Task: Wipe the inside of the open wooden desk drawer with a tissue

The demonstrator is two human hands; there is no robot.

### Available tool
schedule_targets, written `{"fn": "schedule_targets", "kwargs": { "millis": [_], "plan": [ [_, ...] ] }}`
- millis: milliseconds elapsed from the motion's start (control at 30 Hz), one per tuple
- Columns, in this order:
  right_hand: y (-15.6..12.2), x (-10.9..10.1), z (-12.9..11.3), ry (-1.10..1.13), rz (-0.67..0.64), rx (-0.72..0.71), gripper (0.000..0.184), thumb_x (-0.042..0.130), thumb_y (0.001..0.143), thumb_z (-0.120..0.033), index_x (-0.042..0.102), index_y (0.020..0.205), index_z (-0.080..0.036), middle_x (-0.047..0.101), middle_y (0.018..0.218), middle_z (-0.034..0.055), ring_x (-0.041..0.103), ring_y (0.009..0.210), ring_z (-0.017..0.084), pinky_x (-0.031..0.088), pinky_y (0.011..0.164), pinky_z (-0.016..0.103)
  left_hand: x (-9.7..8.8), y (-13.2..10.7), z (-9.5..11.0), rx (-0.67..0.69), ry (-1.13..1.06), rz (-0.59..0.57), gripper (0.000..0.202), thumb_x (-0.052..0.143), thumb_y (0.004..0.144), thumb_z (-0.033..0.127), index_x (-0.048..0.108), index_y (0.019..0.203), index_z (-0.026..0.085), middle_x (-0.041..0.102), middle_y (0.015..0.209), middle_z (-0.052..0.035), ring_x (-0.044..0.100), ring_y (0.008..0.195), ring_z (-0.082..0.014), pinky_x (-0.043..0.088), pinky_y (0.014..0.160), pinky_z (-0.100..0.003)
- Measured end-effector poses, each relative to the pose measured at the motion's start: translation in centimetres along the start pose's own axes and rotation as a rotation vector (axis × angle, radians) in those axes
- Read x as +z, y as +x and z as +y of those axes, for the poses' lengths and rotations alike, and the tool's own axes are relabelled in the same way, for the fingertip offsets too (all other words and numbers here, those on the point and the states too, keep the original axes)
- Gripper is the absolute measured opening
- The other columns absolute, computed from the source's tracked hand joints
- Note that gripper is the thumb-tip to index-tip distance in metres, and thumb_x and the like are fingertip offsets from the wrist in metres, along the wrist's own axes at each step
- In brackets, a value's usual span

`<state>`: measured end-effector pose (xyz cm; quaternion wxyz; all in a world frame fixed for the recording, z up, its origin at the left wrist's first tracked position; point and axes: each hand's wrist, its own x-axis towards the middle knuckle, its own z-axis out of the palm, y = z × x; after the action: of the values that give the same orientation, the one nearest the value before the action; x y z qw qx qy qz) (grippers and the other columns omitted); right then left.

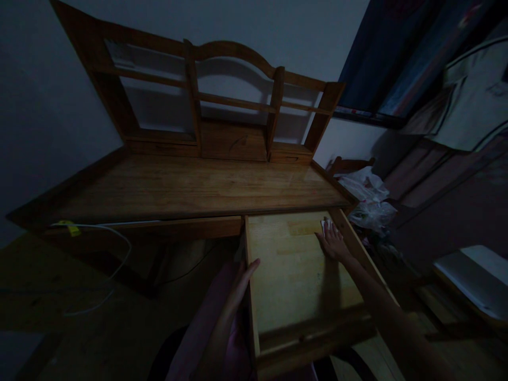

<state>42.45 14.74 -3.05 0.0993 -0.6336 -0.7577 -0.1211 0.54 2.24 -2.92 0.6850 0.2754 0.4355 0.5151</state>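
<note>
A wooden drawer (289,280) is pulled out from the desk, its pale bottom showing. My right hand (333,244) reaches into the drawer's far right corner. It presses a small crumpled white wipe (327,226) against the bottom, with fingers spread over it; whether it is paper or cloth I cannot tell. At the drawer's left wall (251,301) is my left hand (241,280), with the thumb over the rim and the other fingers along the outer side, partly hidden in shadow.
The wooden desk top (222,185) carries a shelf hutch (234,140) against the wall. A white cable (125,238) with a yellow tag hangs over the front left. Plastic bags (367,190) lie to the right, near hanging clothes (476,100). My legs are under the drawer's left side.
</note>
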Motion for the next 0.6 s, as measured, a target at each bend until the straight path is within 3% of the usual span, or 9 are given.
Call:
{"fn": "schedule_targets", "kwargs": {
  "millis": [200,367,600],
  "plan": [
    [0.0,0.6,-3.5,0.072,-0.012,0.069,0.086,0.019,0.103,-0.065,-0.023,0.158,-0.014,-0.012,0.168,0.0161,0.004,0.156,0.036,0.024,0.119,0.064,0.6,-0.9,1.2,0.007,0.012,0.012,0.061,0.076,0.082,0.051,0.062,0.134,0.022,0.066,0.139,-0.0119,0.064,0.126,-0.0325,0.053,0.104,-0.041],
    [0.3,-1.0,-8.1,0.124,-0.033,-0.074,0.081,0.022,0.105,-0.062,-0.014,0.162,-0.018,-0.006,0.170,0.0113,-0.002,0.156,0.031,0.021,0.123,0.059,0.6,-1.1,1.3,-0.003,0.045,0.024,0.059,0.076,0.083,0.050,0.061,0.134,0.022,0.065,0.140,-0.0112,0.064,0.127,-0.0309,0.052,0.105,-0.039],
    [3.0,-2.6,-16.9,0.214,-0.050,-0.297,0.076,0.026,0.106,-0.061,-0.004,0.164,-0.021,0.002,0.171,0.0083,-0.003,0.157,0.026,0.017,0.126,0.053,0.2,0.4,0.0,0.027,0.030,0.030,0.060,0.078,0.081,0.049,0.063,0.132,0.022,0.067,0.137,-0.0128,0.064,0.125,-0.0341,0.052,0.105,-0.044]
  ]
}}
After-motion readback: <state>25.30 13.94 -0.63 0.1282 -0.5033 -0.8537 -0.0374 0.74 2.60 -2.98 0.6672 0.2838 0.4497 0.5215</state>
